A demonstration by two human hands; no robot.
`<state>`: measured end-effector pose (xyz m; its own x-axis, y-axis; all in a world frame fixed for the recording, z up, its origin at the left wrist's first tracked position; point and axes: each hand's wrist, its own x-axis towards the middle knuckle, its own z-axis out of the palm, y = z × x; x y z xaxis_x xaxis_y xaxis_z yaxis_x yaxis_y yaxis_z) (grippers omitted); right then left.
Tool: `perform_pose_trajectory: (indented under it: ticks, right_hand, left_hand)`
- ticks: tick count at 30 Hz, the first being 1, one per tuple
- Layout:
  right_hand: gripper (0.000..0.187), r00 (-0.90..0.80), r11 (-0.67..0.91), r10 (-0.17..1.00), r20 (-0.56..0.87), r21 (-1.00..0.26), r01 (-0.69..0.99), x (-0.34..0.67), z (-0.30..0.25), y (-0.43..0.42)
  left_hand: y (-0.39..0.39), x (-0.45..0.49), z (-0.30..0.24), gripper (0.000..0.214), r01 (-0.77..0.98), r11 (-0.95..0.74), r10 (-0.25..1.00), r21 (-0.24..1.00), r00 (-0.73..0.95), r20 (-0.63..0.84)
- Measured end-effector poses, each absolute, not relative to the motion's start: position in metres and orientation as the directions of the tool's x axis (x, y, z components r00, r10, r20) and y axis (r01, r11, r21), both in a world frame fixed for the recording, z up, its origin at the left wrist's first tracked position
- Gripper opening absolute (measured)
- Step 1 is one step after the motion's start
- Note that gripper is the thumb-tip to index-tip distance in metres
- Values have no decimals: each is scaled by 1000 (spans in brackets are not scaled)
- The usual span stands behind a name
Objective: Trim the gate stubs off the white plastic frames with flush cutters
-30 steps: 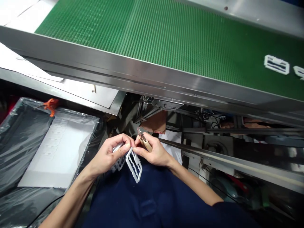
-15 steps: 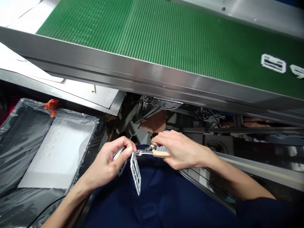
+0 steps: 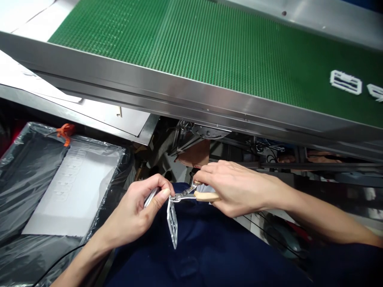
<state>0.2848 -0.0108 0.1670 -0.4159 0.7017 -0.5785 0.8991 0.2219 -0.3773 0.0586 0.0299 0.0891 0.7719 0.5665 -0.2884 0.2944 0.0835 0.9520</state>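
My left hand is closed in a pinch on a white plastic moulded part, which hangs down edge-on over my dark blue lap. A second flat piece sits between its fingers. My right hand grips small cutting pliers with pale beige handles. The metal jaws of the pliers meet the top of the white part, right beside my left thumb.
A green conveyor belt in a steel frame runs across the top, carrying two white parts at the right. At the left stands a bin lined with black plastic, holding a white sheet with a row of parts, and an orange clip.
My right hand turned from pinching the part to working the pliers, whose jaws now sit at the part's top. The white part swung to hang edge-on. The belt parts shifted slightly.
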Motion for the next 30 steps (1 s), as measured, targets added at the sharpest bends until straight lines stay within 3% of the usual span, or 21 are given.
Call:
perform_pose_trajectory:
  ticks: [6,23,30]
  right_hand:
    - [6,-411,282,688,-598,-302,911,286,175,-6]
    - [6,-430,290,635,-642,-317,903,283,179,5]
    - [4,-409,314,526,-746,-277,908,275,190,24]
  left_hand:
    - [31,60,90,19,303,98,571,948,763,-303]
    - [29,62,90,22,333,83,546,939,773,-323]
    - [27,65,90,24,353,83,538,932,771,-340]
